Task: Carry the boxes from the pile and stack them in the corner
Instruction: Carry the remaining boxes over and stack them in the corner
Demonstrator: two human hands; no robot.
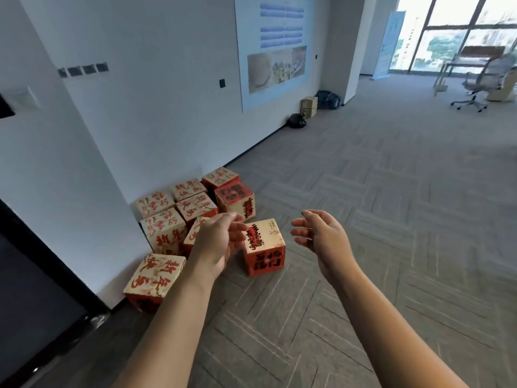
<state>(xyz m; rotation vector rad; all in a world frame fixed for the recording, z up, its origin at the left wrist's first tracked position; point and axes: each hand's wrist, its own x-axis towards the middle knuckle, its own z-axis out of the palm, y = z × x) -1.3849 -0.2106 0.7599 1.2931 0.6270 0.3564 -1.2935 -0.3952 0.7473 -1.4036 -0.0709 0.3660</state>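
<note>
Your left hand (221, 242) and right hand (321, 239) flank 1 lone box (265, 256), both empty, fingers loose; pile (165, 203) just beyond left hand; likely reach step, next clamp palms on its sides

White wall (156, 113), herringbone carpet (391, 208) — bright windows (458, 32), office chair (481, 82).

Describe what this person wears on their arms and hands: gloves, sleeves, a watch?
Nothing that shows. The left hand and right hand are ungloved; the left forearm and right forearm are bare to the picture's lower edge: no sleeves, watch or wristband in view.
</note>
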